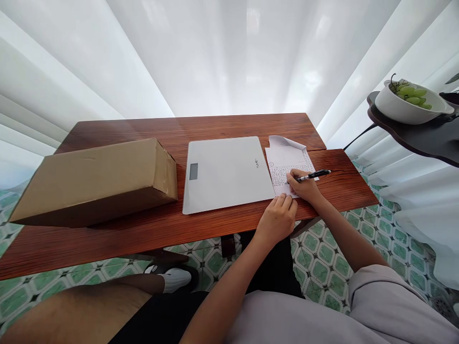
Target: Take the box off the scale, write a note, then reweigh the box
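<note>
White curtains (233,57) hang behind a wood surface (211,125). On it, L side: brown box (96,172). Ctr: flat white scale (225,177) w/ small grey display (193,171). Just R of that: paper (285,156) w/ rows of writing, top edge curled. R hand (304,187) is over the paper, its grip closed round a black pen (315,175). L hand (277,219) is at the paper's lower edge, fingers bent; can't tell if its grip pinches anything. Upper R: white bowl (401,109) w/ green grapes (412,94).
</note>
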Motion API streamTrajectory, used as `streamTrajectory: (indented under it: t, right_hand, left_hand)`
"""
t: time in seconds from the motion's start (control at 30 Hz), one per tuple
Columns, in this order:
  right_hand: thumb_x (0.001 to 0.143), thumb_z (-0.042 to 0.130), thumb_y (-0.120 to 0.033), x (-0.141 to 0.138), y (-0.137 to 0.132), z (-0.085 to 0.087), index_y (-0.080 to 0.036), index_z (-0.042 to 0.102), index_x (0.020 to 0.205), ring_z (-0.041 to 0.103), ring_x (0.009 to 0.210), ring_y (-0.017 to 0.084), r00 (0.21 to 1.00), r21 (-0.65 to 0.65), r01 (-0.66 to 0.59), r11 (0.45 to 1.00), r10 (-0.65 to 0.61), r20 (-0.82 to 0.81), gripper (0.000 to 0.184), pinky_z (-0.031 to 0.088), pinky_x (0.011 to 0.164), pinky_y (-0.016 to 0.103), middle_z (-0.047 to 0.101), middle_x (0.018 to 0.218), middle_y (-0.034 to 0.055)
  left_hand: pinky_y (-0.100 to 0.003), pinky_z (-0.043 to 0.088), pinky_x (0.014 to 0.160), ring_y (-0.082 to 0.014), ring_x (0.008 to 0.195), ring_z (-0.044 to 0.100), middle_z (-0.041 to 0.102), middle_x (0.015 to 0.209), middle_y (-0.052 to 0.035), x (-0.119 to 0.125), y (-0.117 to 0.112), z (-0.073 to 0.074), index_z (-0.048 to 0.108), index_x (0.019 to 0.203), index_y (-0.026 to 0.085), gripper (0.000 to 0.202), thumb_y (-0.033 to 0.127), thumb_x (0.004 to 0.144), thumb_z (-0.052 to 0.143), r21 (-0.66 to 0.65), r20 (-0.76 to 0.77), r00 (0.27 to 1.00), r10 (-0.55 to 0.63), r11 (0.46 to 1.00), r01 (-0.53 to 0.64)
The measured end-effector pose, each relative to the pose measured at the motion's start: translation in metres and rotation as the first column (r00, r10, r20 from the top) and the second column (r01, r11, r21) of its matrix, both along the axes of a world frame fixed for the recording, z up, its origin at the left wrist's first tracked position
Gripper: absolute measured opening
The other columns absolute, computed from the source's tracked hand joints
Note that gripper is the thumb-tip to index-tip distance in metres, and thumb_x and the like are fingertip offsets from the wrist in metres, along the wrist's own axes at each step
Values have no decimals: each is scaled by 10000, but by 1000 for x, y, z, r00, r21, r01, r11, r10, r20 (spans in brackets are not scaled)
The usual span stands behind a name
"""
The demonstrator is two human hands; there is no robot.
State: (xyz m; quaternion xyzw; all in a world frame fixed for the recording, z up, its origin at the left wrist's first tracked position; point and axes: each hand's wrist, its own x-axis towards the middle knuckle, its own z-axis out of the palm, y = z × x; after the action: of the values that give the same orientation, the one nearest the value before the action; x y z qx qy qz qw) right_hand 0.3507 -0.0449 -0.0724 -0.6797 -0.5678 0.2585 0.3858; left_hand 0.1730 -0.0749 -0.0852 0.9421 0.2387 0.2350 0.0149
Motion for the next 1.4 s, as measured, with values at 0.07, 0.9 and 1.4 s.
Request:
streamTrajectory:
  t: [0.07, 0.9, 1.4]
  right_hand:
    - [940, 531, -394, 0, 0, 0, -205, 458, 613, 477, 433, 97, 1000, -1, -3, 1000, 3, 16, 385, 408, 540, 263, 541, 474, -32]
    - [935, 513, -417, 2, 1, -4, -212, 472, 644, 472, 423, 104, 997, -40, 17, 999, -20, -70, 359, 392, 482, 256, 539, 477, -26]
    - [924, 522, -397, 1, 1, -3, -209, 455, 623, 450, 425, 103, 997, -29, 24, 999, -26, -70, 360, 382, 498, 264, 504, 467, -32]
  left_hand:
    - [-369, 477, 1061, -265, 1190, 593, 663, 1161, -126, 0, 0, 1, 604, 1141, 88, 250, 184, 944, 483, 4, 4, 1000, 2, 1000, -2]
    - [-378, 473, 1074, -266, 1220, 587, 663, 1210, -145, 0, -1, 1, 611, 1154, 78, 267, 175, 960, 455, -14, -3, 1000, 5, 1000, -5]
    - [-379, 466, 1088, -265, 1242, 586, 666, 1246, -138, 0, -1, -1, 614, 1196, 70, 306, 175, 968, 440, 4, 0, 1000, 9, 1000, -9]
